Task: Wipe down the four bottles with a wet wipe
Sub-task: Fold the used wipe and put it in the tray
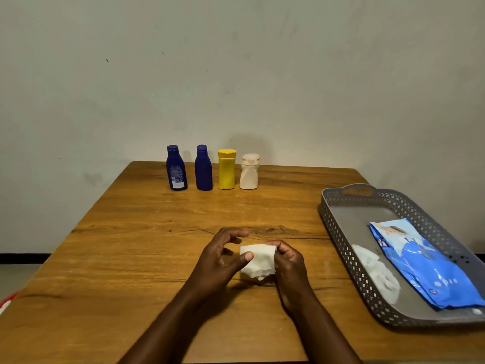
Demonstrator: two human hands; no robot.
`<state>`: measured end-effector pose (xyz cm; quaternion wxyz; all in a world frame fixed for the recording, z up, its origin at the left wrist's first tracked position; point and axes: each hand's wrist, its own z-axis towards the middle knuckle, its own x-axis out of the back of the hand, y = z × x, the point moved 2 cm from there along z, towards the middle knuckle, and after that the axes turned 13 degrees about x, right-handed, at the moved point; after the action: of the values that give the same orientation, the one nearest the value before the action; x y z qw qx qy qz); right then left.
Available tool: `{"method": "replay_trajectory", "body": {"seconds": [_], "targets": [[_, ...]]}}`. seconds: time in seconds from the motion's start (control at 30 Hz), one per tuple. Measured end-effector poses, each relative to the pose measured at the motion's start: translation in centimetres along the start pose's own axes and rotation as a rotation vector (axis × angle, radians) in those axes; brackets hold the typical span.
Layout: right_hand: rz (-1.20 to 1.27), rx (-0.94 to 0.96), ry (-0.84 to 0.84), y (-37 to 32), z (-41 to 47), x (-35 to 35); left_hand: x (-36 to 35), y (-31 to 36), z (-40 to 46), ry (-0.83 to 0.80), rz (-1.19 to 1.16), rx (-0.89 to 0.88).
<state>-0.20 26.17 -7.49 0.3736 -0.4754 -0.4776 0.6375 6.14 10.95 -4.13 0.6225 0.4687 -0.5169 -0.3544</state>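
A row of bottles stands upright at the far end of the wooden table (131, 245): a dark blue bottle with a label (176, 169), a plain dark blue bottle (203, 169), a yellow bottle (226, 170) and a short cream bottle (249, 172). Near the table's middle I hold a folded white wet wipe (259, 261) between both hands. My left hand (223, 258) pinches its left edge with the thumb, fingers spread above. My right hand (287, 264) grips its right side. The hands are well short of the bottles.
A grey perforated tray (338, 211) sits at the right table edge. It holds a blue wet wipe pack (425, 266) and a crumpled white wipe (378, 274). A plain wall rises behind the bottles. A red and white object (6, 302) shows at the far left.
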Motion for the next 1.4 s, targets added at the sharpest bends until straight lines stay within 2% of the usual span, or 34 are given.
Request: {"method": "replay_trajectory", "body": {"seconds": [0.1, 0.23, 0.43, 0.63, 0.77, 0.9, 1.03, 1.1, 1.23, 1.4], "targets": [[-0.008, -0.014, -0.036, -0.1, -0.4, -0.1, -0.5, -0.4, 0.2, -0.019, -0.006, 0.111], [0.009, -0.033, -0.093, 0.0, -0.5, 0.1, -1.1, 0.1, -0.2, -0.048, -0.029, 0.160], [0.171, -0.080, -0.250, -0.3, -1.3, 0.2, -1.3, 0.1, -0.4, -0.040, -0.175, 0.233], [0.042, -0.059, -0.201, -1.1, -2.1, 0.1, -1.6, -0.1, -0.3, -0.068, -0.266, 0.213], [0.018, 0.003, -0.177, -3.2, -2.5, 0.4, -2.1, 0.2, -0.4, -0.111, -0.457, 0.233], [-0.243, 0.213, -0.120, -6.4, -1.7, 1.9, -2.9, 0.4, 0.1, -0.114, -0.597, 0.243], [-0.381, 0.397, -0.001, -9.8, -0.6, 4.9, -4.7, 0.6, 0.8, -0.148, -0.427, 0.222], [-0.416, 0.465, 0.079, -11.5, -0.3, 6.9, -6.1, 1.1, 0.9, -0.216, -0.315, 0.202], [-0.549, 0.556, 0.234, -13.9, 0.1, 10.8, -9.2, 2.5, 0.5, -0.341, -0.078, 0.069], [-0.882, 0.566, 0.331, -14.2, 0.9, 15.5, -13.6, 4.5, -0.6, -0.432, 0.307, -0.118]]}}
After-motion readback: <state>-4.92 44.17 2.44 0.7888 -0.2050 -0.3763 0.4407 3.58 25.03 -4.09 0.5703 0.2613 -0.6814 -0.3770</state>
